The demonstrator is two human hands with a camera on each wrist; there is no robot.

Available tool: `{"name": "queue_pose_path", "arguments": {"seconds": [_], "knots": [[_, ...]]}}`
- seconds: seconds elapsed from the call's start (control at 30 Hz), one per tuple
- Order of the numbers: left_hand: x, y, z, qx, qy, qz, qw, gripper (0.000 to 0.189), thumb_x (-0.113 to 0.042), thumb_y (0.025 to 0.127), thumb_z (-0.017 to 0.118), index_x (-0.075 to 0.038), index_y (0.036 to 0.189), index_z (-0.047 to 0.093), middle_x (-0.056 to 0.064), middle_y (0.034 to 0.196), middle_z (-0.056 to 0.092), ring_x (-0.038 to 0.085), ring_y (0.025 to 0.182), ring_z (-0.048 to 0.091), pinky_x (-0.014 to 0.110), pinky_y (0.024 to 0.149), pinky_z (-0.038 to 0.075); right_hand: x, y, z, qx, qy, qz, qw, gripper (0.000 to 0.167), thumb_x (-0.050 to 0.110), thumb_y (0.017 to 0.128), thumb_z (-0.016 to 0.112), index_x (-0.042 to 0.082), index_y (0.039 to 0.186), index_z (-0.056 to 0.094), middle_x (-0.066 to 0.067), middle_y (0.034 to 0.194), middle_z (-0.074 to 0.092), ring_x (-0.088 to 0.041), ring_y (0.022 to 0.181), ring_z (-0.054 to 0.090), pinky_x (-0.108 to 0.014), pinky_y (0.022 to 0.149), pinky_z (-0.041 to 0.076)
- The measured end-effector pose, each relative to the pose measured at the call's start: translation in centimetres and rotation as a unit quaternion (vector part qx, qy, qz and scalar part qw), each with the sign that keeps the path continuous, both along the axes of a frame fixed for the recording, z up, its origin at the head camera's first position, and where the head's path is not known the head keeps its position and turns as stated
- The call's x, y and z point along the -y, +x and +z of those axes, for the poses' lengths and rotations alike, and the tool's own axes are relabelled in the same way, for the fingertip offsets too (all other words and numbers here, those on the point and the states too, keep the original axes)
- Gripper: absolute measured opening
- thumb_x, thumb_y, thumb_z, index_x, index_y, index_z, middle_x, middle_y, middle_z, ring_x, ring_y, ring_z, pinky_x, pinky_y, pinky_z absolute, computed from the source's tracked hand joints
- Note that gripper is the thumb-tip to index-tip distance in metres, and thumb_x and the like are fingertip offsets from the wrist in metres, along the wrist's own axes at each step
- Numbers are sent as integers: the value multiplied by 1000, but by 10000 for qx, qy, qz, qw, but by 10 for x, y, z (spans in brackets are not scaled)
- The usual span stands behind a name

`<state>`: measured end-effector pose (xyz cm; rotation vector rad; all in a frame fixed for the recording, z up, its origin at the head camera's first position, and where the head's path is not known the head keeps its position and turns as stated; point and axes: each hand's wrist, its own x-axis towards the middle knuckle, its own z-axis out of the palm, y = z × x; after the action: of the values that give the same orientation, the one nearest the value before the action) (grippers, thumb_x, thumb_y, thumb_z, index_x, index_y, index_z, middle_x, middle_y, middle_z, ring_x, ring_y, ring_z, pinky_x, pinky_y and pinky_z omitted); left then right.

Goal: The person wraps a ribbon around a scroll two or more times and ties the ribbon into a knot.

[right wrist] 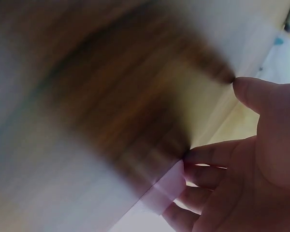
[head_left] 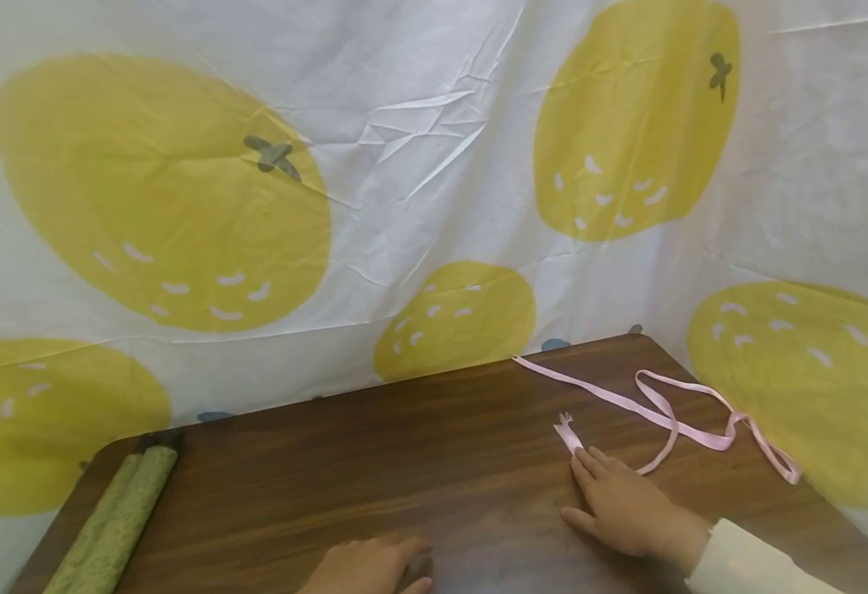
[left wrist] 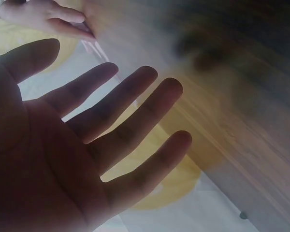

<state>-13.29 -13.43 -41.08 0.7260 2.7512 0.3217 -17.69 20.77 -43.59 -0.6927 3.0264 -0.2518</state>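
Observation:
A long pink ribbon (head_left: 627,403) lies in loops over the right back part of the wooden table (head_left: 315,470). My right hand (head_left: 623,507) lies palm down, its straight fingers resting on the ribbon close to a cut, frayed end (head_left: 567,431). In the right wrist view, the ribbon (right wrist: 165,188) passes under the fingertips, with the thumb spread well apart. At the bottom of the head view is my left hand (head_left: 363,566), partly cut off by the frame edge. The left wrist view has its fingers (left wrist: 130,137) extended and spread, holding nothing.
Along the table's left edge lies a yellow-green patterned roll (head_left: 118,524) with dark ends. A white cloth (head_left: 419,190) printed with large yellow fruit hangs behind the table and at its sides. One ribbon loop (head_left: 786,470) reaches the right table edge.

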Motion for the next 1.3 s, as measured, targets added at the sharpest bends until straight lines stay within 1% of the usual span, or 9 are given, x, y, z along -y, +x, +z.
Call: {"name": "queue_pose_path", "arguments": {"seconds": [0.13,0.43,0.63,0.77,0.87,0.97,1.13,1.2,1.3], "knots": [[-1,2,-2,-182,-146,-30,9997,41,-50,94,61,-23,124,66,-3,118,72,21,103,70,45,79,58,15,7,0,102,49,207,9997,80,55,96,55,-11,140,47,-28,151,43,-47,144,35,-60,116,31],[-3,4,-4,-462,-328,-76,9984,41,-52,93,61,-25,124,65,-1,117,71,23,104,68,48,81,56,47,24,-1,-184,518,1092,9925,81,61,95,52,-4,142,50,-20,153,45,-39,144,40,-54,114,36],[-9,5,-5,-583,-355,-59,9976,58,-54,93,60,-25,143,52,5,140,60,31,126,58,64,100,44,69,30,-9,-522,930,1700,9797,82,68,97,40,1,141,53,-17,150,50,-34,141,46,-47,111,43],[-14,3,-7,-772,-349,-256,9961,66,-52,92,62,-22,149,46,6,154,48,29,137,50,62,104,43,80,32,-16,-1093,1347,2176,9605,82,71,96,36,5,141,55,-11,149,53,-28,138,50,-38,109,46],[-18,-1,-11,-656,-439,-385,9961,69,-51,93,62,-18,151,44,5,158,42,26,142,45,61,104,44,87,33,-22,-1621,1456,2597,9408,76,68,97,40,8,139,58,-7,145,57,-24,133,55,-32,104,49],[-20,-2,-17,-587,-612,-404,9956,70,-51,93,61,-15,150,44,3,157,43,23,143,44,60,105,43,92,34,-27,-2059,1440,3028,9193,68,63,99,41,9,137,59,-5,141,60,-21,129,58,-28,102,50],[-18,1,-25,-847,-1074,-382,9899,67,-57,92,56,-17,146,51,-2,152,50,17,140,47,59,106,43,97,32,-32,-2714,1419,3452,8871,63,60,99,44,10,134,61,-3,138,63,-18,124,61,-25,100,50],[-16,3,-28,-1029,-1252,-373,9861,63,-58,92,56,-20,142,55,-4,148,54,15,137,51,58,105,43,98,32,-33,-2686,1352,3491,8875,62,59,99,45,10,134,61,-4,138,63,-18,124,61,-25,99,50],[-11,5,-30,-1222,-1392,-288,9823,59,-58,91,58,-22,138,59,-8,143,58,16,130,56,58,104,44,98,32,-33,-2230,1185,3471,9032,64,59,100,44,9,137,58,-6,140,61,-21,126,60,-26,99,51]]}}
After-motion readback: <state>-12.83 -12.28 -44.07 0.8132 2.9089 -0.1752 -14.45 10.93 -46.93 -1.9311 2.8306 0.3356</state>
